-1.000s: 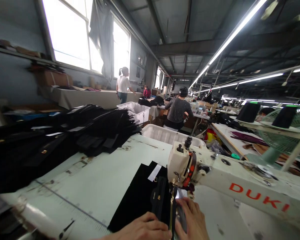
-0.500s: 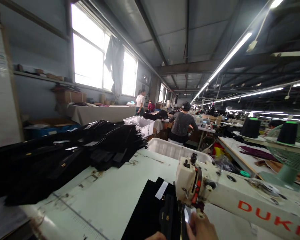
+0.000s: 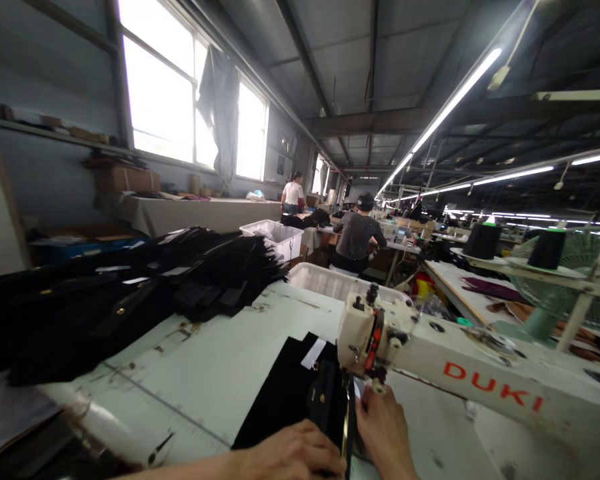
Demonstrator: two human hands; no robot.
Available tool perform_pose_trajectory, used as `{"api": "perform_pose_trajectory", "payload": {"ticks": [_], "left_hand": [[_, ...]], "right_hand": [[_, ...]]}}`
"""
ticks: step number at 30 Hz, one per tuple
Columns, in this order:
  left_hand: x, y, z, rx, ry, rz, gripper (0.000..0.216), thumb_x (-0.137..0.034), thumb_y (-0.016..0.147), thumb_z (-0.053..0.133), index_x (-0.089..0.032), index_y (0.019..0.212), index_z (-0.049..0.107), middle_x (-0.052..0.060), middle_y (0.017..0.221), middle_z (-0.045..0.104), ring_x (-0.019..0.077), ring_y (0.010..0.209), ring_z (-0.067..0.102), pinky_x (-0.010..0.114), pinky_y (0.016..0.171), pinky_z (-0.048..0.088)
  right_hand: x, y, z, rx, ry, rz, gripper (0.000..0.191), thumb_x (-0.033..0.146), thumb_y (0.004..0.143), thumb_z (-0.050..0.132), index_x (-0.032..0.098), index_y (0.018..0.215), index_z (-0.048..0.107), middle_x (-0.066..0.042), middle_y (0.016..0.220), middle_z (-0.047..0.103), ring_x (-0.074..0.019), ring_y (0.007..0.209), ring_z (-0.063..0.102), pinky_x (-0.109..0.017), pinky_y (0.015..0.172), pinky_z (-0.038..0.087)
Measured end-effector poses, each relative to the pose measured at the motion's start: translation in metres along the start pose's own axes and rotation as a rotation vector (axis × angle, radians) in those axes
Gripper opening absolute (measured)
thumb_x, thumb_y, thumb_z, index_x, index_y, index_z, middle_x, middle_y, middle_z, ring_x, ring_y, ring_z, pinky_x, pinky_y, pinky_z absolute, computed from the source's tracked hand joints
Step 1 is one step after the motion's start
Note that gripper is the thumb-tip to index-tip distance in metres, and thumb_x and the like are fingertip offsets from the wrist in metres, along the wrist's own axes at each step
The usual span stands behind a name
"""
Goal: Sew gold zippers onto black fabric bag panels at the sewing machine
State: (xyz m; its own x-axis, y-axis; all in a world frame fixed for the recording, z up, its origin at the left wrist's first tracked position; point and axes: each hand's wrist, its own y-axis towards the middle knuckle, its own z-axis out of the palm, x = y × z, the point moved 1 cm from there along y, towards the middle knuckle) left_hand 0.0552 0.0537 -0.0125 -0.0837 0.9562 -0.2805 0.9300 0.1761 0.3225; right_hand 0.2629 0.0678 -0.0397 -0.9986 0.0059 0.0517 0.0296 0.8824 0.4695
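A black fabric piece with a small white label lies on the pale green sewing table, under the head of a white DUKI sewing machine. My left hand lies flat on the black fabric at the bottom edge, fingers together and stretched out. My right hand rests just right of the needle area, fingers reaching up to the presser foot; its fingertips are hidden by the machine head.
A big heap of black pieces covers the table's left side. White plastic bins stand behind the machine. Thread cones and a green fan are at right. Other people work at tables further back.
The camera tipped back down, so both my hands show again at the bottom edge. They stay on the black fabric by the needle.
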Motion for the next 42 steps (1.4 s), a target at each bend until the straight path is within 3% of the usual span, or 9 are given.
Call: {"api": "perform_pose_trajectory", "payload": {"ticks": [5,10,14,18,22,25,29,34,42], "left_hand": [[-0.024,0.004,-0.018,0.007,-0.065,-0.018,0.061,-0.057,0.078,0.069,-0.012,0.119,0.062,0.014,0.123,0.066,0.0297,0.113,0.061,0.039,0.098,0.043],[-0.030,0.005,-0.024,0.009,-0.085,-0.083,0.069,-0.062,0.075,0.071,-0.013,0.121,0.063,0.014,0.125,0.064,0.0300,0.112,0.060,0.041,0.100,0.042],[-0.033,0.006,-0.031,0.032,-0.088,-0.075,0.067,-0.059,0.078,0.070,-0.013,0.125,0.060,0.014,0.127,0.064,0.0300,0.115,0.059,0.041,0.102,0.039],[-0.032,0.004,-0.033,0.028,-0.060,-0.082,0.060,-0.053,0.077,0.072,-0.015,0.122,0.060,0.014,0.125,0.061,0.0288,0.109,0.059,0.041,0.099,0.041],[-0.027,-0.001,-0.024,0.003,0.011,-0.126,0.049,-0.037,0.076,0.075,-0.019,0.119,0.061,0.011,0.120,0.058,0.0272,0.102,0.057,0.040,0.094,0.043],[-0.022,-0.004,-0.018,-0.024,0.008,-0.125,0.041,-0.027,0.081,0.072,-0.023,0.120,0.059,0.008,0.116,0.060,0.0248,0.101,0.057,0.037,0.097,0.042],[-0.013,-0.002,-0.019,-0.040,-0.049,-0.110,0.032,-0.031,0.089,0.066,-0.025,0.120,0.059,0.006,0.112,0.063,0.0245,0.101,0.057,0.035,0.096,0.042],[-0.005,0.007,-0.027,0.004,-0.087,-0.119,0.037,-0.032,0.091,0.062,-0.026,0.127,0.057,0.006,0.113,0.064,0.0250,0.101,0.058,0.037,0.099,0.041],[0.005,0.018,-0.036,0.001,-0.078,-0.111,0.046,-0.035,0.083,0.068,-0.021,0.126,0.057,0.008,0.110,0.063,0.0247,0.095,0.059,0.037,0.096,0.042]], "right_hand": [[0.014,0.002,-0.015,0.094,-0.009,0.086,0.023,0.015,0.090,0.046,0.016,0.086,0.068,-0.012,0.083,0.069,-0.0266,0.090,0.067,-0.036,0.070,0.051],[0.004,0.024,-0.002,0.114,0.019,0.108,0.017,0.031,0.094,0.059,0.016,0.096,0.064,-0.004,0.103,0.066,-0.0190,0.101,0.062,-0.041,0.089,0.050],[-0.014,0.022,-0.007,0.101,0.095,0.001,0.015,0.029,0.094,0.058,0.014,0.093,0.064,-0.005,0.097,0.065,-0.0195,0.098,0.062,-0.040,0.088,0.051],[-0.023,-0.007,-0.025,0.057,0.180,-0.150,0.022,0.019,0.096,0.044,0.013,0.106,0.062,-0.013,0.108,0.062,-0.0228,0.103,0.061,-0.039,0.091,0.051],[-0.022,-0.033,-0.028,0.057,0.272,-0.430,0.038,0.012,0.090,0.045,0.025,0.124,0.057,-0.006,0.124,0.061,-0.0193,0.115,0.058,-0.035,0.097,0.051],[-0.022,-0.039,-0.019,0.020,0.230,-0.568,0.050,0.009,0.085,0.048,0.025,0.131,0.053,-0.005,0.126,0.063,-0.0200,0.117,0.059,-0.038,0.099,0.051],[-0.028,-0.036,-0.006,-0.027,0.104,-0.621,0.052,0.012,0.083,0.050,0.023,0.134,0.052,-0.005,0.128,0.064,-0.0221,0.114,0.063,-0.039,0.094,0.055],[-0.034,-0.036,0.004,-0.107,0.037,-0.664,0.053,0.016,0.084,0.050,0.019,0.136,0.050,-0.005,0.129,0.064,-0.0233,0.111,0.064,-0.036,0.089,0.057],[-0.037,-0.040,0.012,-0.138,0.052,-0.696,0.046,0.014,0.082,0.050,0.020,0.127,0.058,-0.006,0.119,0.069,-0.0232,0.103,0.068,-0.035,0.084,0.058]]}}
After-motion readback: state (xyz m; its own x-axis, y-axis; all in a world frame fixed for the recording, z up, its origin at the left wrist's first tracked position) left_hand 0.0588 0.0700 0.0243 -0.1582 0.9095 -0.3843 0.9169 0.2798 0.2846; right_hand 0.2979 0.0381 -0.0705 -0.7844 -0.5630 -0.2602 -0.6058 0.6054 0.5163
